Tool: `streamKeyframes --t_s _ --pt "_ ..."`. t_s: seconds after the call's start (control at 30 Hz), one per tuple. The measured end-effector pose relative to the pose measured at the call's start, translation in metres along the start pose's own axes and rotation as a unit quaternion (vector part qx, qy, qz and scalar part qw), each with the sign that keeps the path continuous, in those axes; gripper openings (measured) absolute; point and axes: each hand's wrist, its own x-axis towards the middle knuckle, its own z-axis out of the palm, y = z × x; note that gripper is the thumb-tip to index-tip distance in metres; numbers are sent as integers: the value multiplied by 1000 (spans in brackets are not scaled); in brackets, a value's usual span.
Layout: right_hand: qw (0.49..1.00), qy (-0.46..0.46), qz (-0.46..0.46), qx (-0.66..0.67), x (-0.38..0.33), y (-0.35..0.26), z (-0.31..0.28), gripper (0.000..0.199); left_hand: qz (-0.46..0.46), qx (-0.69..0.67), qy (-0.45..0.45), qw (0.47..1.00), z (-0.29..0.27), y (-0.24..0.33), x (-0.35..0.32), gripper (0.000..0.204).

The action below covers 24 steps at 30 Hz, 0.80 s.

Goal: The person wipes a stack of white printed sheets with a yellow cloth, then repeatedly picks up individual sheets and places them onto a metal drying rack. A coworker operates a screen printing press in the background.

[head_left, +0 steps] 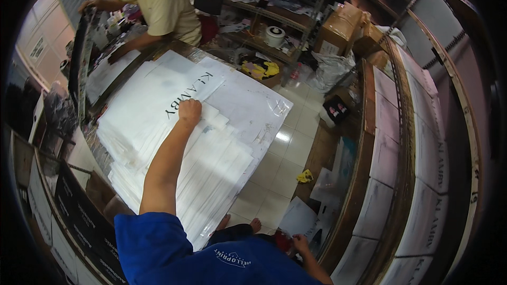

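**Left hand on the stack of white sheets, right hand low beside the counter**

Head view. The left hand (189,112) rests on the wide fanned stack of white plastic sheets (179,153) that covers the table. The fingers are curled together into a loose fist, knuckles up, pressing on the top sheet near its black printed lettering. Whether a sheet edge is pinched under the fingers cannot be told. The stack lies in stepped layers, with its near edge running toward the blue short-sleeved shirt (174,248).

The right hand (301,243) is at the lower edge, well apart from the stack, just beside the long curved wooden counter (364,179). Its fingers are bent; their grip cannot be told.

Containers: a brown cardboard box (338,31) stands near the metal shelf rack (274,16), closed, contents hidden. A round basket (261,68) on the floor holds yellow and dark items. A white plastic bag (330,68) lies beside the box, bulging, contents hidden.

A second person in a pale yellow shirt (166,5) works at the far end of the table.
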Motion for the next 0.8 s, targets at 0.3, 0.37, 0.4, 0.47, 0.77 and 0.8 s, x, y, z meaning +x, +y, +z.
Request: streamKeyframes --t_s 0.3,0.37,0.4,0.47,0.77,0.8 --pt "905 -77 -199 369 -55 -281 -95 53 208 -180 149 950 -92 106 -112 4" --pt "869 -112 -305 373 -71 -333 -116 56 252 -233 152 927 -122 133 -166 5" --pt "857 -60 -376 348 -58 -336 -105 54 281 -261 148 912 -135 152 -186 6" --pt "861 60 -429 266 -77 -348 -122 40 328 -336 137 873 -152 178 -221 6" --pt "888 310 -265 211 -218 -203 -128 14 584 -491 34 646 -198 220 -330 21" --pt "896 328 -239 179 -253 -186 -142 14 596 -505 37 624 -202 218 -334 22"
